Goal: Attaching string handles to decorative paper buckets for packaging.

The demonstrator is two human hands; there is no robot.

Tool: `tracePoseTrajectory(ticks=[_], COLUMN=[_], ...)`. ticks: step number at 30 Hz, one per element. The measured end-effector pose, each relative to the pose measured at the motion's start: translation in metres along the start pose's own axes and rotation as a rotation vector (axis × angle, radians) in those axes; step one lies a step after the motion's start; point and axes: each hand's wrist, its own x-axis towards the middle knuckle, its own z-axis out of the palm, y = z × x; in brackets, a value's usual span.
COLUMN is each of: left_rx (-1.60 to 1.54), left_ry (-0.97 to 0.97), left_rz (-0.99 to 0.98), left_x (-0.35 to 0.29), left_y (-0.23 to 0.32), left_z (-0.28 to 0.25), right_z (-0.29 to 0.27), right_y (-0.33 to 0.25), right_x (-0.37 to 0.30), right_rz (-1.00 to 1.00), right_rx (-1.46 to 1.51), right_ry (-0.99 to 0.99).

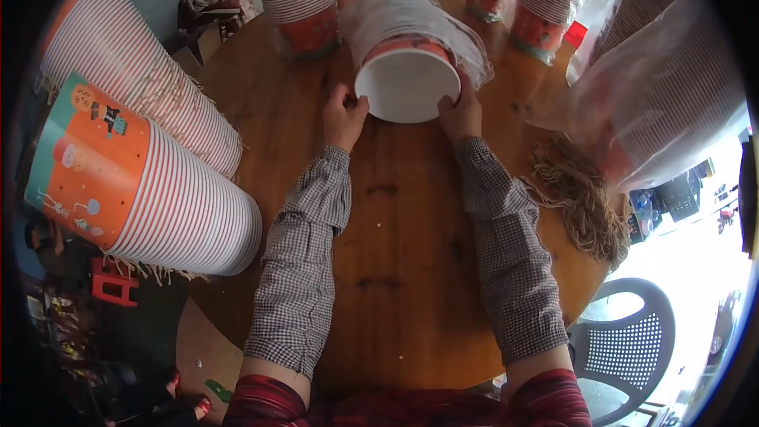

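Note:
A stack of nested orange paper buckets [408,87] lies on its side on the round wooden table [395,229], its white open mouth turned toward me. Clear plastic wrap [472,46] covers the stack's far part and hangs loosely at its right. My left hand [345,116] grips the rim at the left, thumb toward the mouth. On the opposite side, my right hand [463,111] is closed on the rim, its fingers partly hidden behind the bucket and wrap. Both forearms wear checked sleeve covers.
Two tall unwrapped bucket stacks [194,202] lean at the left over straw-coloured strings. Plastic-wrapped stacks [304,0] stand at the back, with larger ones [660,95] at the right. A bundle of brown twine [581,198] lies near the right table edge, beyond it a grey chair [628,344].

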Motion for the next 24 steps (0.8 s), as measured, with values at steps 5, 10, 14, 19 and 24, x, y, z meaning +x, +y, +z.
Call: tracePoseTrajectory(ticks=[5,10,14,19,24], left_rx=[-0.114,-0.471,-0.779,-0.521,-0.487], left_ry=[-0.022,-0.145,-0.16,-0.209,-0.285], left_rz=[-0.027,0.206,-0.005,-0.192,-0.165], left_x=[-0.036,-0.086,-0.09,-0.087,-0.06], left_y=[0.013,0.044,0.045,0.025,0.016], left_z=[-0.026,-0.072,-0.1,-0.098,-0.072], right_z=[-0.032,-0.078,-0.126,-0.185,-0.205], right_y=[-0.028,-0.063,-0.093,-0.138,-0.119], right_x=[-0.042,-0.103,-0.146,-0.196,-0.167], right_rz=[-0.018,-0.01,0.086,0.203,0.206], right_rx=[0.092,0.167,0.246,0.441,0.611], right_ry=[-0.168,-0.277,-0.422,-0.679,-0.864])
